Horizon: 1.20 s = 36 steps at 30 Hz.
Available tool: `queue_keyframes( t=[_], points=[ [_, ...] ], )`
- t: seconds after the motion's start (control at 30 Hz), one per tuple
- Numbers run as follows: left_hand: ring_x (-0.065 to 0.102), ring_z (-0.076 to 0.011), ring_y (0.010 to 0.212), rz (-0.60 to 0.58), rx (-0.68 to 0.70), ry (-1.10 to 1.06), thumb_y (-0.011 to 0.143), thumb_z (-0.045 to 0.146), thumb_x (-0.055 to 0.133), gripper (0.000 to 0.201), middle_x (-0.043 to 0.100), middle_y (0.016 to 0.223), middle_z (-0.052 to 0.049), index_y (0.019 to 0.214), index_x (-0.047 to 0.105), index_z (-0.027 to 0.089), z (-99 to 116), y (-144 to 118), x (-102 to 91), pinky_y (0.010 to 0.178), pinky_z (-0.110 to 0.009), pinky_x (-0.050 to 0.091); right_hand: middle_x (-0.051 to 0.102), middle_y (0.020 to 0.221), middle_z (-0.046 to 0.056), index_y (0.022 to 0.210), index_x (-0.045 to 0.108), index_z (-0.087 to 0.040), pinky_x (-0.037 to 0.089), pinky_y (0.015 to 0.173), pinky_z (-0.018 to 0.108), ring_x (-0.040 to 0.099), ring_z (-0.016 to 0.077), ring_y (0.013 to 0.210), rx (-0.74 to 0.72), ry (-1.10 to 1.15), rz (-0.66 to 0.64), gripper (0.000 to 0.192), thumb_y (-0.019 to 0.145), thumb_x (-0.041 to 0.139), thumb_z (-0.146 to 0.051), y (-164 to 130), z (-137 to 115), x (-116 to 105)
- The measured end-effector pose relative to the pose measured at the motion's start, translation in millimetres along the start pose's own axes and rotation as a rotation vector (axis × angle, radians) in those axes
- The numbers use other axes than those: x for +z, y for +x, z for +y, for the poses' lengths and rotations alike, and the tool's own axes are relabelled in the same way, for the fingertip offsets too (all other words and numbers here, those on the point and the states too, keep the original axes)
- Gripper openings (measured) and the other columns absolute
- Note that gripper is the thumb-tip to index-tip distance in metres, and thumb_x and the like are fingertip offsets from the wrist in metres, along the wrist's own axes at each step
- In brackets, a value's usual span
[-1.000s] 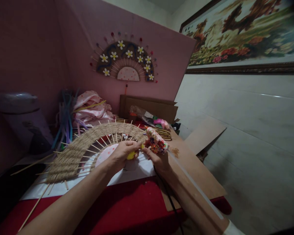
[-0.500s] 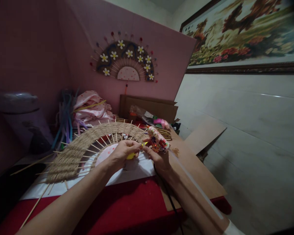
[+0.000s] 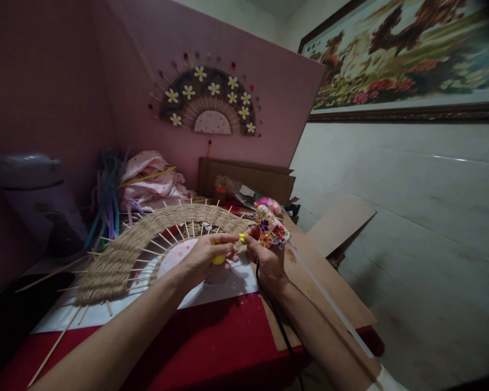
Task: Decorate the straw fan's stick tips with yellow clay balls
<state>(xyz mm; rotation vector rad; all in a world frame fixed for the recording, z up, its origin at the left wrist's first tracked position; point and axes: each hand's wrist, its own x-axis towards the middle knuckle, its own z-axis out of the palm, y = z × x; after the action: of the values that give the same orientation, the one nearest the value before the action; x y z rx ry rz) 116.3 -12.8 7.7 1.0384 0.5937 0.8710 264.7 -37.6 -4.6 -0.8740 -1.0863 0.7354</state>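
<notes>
The right hand [image 3: 264,258] is gripping a flower-patterned glue gun [image 3: 271,231], its nozzle aiming at a small yellow piece [image 3: 219,259] that the left hand [image 3: 206,255] is pinching just beside the woven fan [image 3: 146,244] (lying flat on the white sheet [image 3: 228,285]). Keeping the nozzle close and the piece steady would likely be giving a neat bond. No writing is showing legibly anywhere.

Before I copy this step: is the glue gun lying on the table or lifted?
Lifted: the right hand holds the glue gun above the table.
</notes>
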Motion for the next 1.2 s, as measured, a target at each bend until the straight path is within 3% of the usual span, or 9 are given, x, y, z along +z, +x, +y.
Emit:
queue_keyframes(
  t=[0.13,0.3,0.4,0.53,0.77,0.87,1.03,1.2],
  points=[
    [0.049,-0.0071,0.042,0.002,0.017,0.007,0.068,0.031,0.074,0.031,0.059,0.058,0.0,0.091,0.063,0.013,1.2,-1.7,2.6,0.04,-0.019,0.035,0.059,0.072,-0.002,0.082,0.062,-0.018,0.032,0.04,0.02,0.043,0.0061,0.047,0.015,0.044,-0.01,0.023,0.068,0.074,-0.03,-0.7,-2.7,0.7],
    [0.045,-0.0057,0.039,-0.04,0.006,0.034,0.072,0.051,0.068,0.04,0.054,0.053,0.001,0.068,0.056,0.013,2.0,-3.7,3.9,0.037,-0.018,0.03,0.061,0.066,-0.001,0.081,0.065,-0.018,0.038,0.046,0.024,0.047,0.0097,0.05,0.077,-0.08,-0.1,0.022,0.069,0.072,-0.036,-6.7,0.7,-2.0],
    [0.045,-0.0048,0.042,-0.095,-0.013,0.024,0.068,0.048,0.072,0.041,0.054,0.056,0.0,0.063,0.053,0.012,1.3,-3.6,2.8,0.039,-0.018,0.031,0.064,0.069,0.001,0.078,0.067,-0.02,0.041,0.048,0.026,0.052,0.0131,0.055,0.025,-0.192,-0.106,0.02,0.068,0.073,-0.036,-8.7,6.9,-5.7],
    [0.044,-0.0053,0.039,-0.043,-0.038,0.028,0.059,0.047,0.079,0.042,0.051,0.052,0.002,0.065,0.055,0.012,0.8,-2.7,2.6,0.036,-0.017,0.026,0.065,0.068,0.002,0.069,0.066,-0.023,0.049,0.058,0.031,0.058,0.0177,0.062,-0.077,-0.276,-0.119,0.015,0.065,0.074,-0.035,-10.2,3.0,-6.0],
    [0.045,-0.0059,0.041,-0.049,0.011,-0.033,0.064,0.037,0.077,0.034,0.054,0.054,0.001,0.065,0.053,0.014,1.9,-2.3,2.4,0.035,-0.016,0.026,0.062,0.07,0.0,0.086,0.066,-0.023,0.05,0.06,0.03,0.057,0.0158,0.061,-0.128,-0.247,-0.193,0.021,0.068,0.072,-0.034,-9.6,-13.0,-2.7],
    [0.048,-0.0062,0.045,0.012,0.041,-0.085,0.063,0.028,0.079,0.028,0.058,0.062,0.0,0.076,0.06,0.013,2.9,-1.8,-0.2,0.036,-0.016,0.029,0.062,0.072,0.0,0.089,0.065,-0.022,0.046,0.053,0.026,0.054,0.0131,0.058,-0.09,-0.195,-0.155,0.022,0.071,0.071,-0.034,-9.1,-9.7,-3.7],
    [0.052,-0.0077,0.05,0.048,0.013,-0.094,0.059,0.019,0.08,0.041,0.064,0.076,-0.005,0.096,0.065,0.012,2.6,-0.6,-3.2,0.037,-0.016,0.032,0.059,0.069,-0.002,0.085,0.063,-0.018,0.038,0.043,0.022,0.046,0.0074,0.047,-0.019,-0.049,-0.009,0.024,0.07,0.073,-0.034,-3.4,0.1,-4.9],
    [0.046,-0.0063,0.043,0.017,0.068,-0.064,0.064,0.039,0.077,0.035,0.055,0.058,0.0,0.078,0.06,0.012,1.7,-0.4,-0.7,0.033,-0.015,0.027,0.056,0.066,-0.005,0.085,0.058,-0.018,0.036,0.035,0.019,0.043,0.0052,0.042,-0.014,0.089,0.078,0.027,0.068,0.075,-0.031,6.4,1.4,-5.2]
  ],
)
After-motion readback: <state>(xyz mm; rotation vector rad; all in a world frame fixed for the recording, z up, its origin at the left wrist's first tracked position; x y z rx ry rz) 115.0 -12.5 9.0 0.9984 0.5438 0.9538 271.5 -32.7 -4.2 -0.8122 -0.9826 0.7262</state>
